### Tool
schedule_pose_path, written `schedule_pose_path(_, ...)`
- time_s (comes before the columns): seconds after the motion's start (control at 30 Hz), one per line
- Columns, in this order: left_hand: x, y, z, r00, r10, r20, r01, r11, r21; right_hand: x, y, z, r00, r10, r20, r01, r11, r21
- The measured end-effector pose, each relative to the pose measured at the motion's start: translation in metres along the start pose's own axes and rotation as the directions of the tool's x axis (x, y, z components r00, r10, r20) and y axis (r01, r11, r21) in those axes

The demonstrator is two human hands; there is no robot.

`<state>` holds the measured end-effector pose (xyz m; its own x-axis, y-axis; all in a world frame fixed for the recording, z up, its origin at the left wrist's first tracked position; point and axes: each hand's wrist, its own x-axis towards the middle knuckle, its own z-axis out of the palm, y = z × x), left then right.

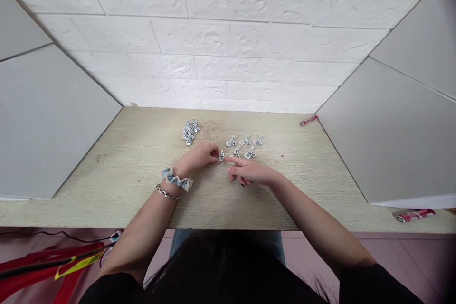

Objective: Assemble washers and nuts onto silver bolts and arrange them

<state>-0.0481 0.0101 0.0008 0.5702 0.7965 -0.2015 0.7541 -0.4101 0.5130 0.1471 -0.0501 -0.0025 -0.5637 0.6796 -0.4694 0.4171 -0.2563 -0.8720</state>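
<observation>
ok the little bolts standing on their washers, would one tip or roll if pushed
Each bolt with washer looks metal, so probably heavy for its size. Its wide washer base likely steadies it against a light nudge. Pushed high, it could tip, then probably roll.

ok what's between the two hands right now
In the head view, a small metal bolt with a washer sits between the left hand and the right hand, right at their fingertips.
</observation>
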Motion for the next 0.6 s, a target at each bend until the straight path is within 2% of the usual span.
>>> schedule_pose_path(0.27,0.0000,-0.0017,0.0025,1.000,-0.004,0.004,0.005,0.997,-0.082,0.0034,0.0027,-0.0013,1.000,-0.015,-0.002,0.015,1.000,0.022)
schedule_pose_path(0.6,0.0008,-0.0033,0.0036,0.998,0.044,0.033,-0.043,0.998,-0.041,0.0039,0.0014,0.0000,1.000,-0.013,-0.021,0.013,1.000,0.007)
